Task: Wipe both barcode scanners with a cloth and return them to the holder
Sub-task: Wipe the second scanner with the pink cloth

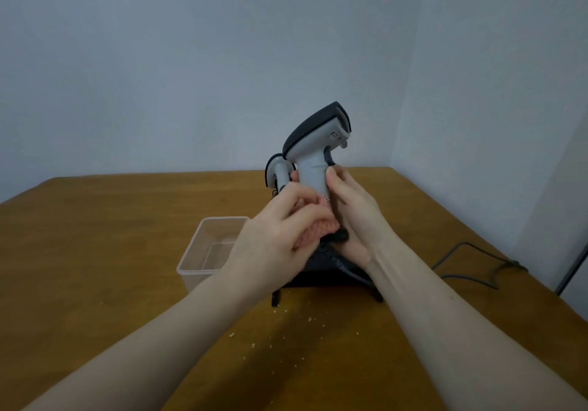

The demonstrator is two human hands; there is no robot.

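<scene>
Right hand (350, 219) fingers curled round the lower grip of a grey-and-black barcode scanner (318, 153), thumb laid up the handle's near side. Left hand (273, 235) bunched round a pink cloth (321, 229), pressing it against the handle's base. Scanner held upright above the table, long axis near vertical and tilted slightly, head up and pointing right and away toward the wall corner; coiled black cable (346, 267) trailing from its foot, then running right across the wooden table (95, 251). Second scanner (278, 170) just behind, mostly hidden by the left hand, seated in the black holder (318, 275) below the hands. Clear plastic tub (206, 248) just left of the holder, nothing visible inside. Pale crumbs (286, 331) scattered on the near tabletop.
</scene>
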